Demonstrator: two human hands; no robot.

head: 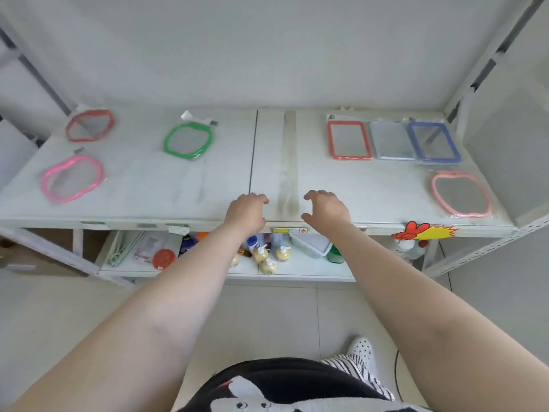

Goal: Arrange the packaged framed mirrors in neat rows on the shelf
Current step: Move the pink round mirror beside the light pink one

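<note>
Your left hand (248, 210) and right hand (326, 211) hover over the front edge of the shelf (178, 185) at the centre of the frame, near each other but apart. Both have loosely curled fingers and hold nothing; your right thumb and fingers are spread in a wide C.

The packaged mirrors lie flat on the shelf top. In the upper left of the frame you have a red wavy-framed mirror (90, 125), with a pink wavy-framed mirror (72, 179) below it and a green wavy-framed mirror (188, 140) to its right, all well apart and tilted at different angles. In the upper right, three rectangular ones sit in a row: an orange-red framed mirror (349, 140), a pale grey-blue framed mirror (391, 141) just beside it, and a dark blue framed mirror (434, 141) overlapping that one's right edge. Below the blue one, at the right edge, lies a light pink wavy-framed mirror (461, 193).

On the lower shelf (297, 270) stand pump bottles (269, 257).
</note>
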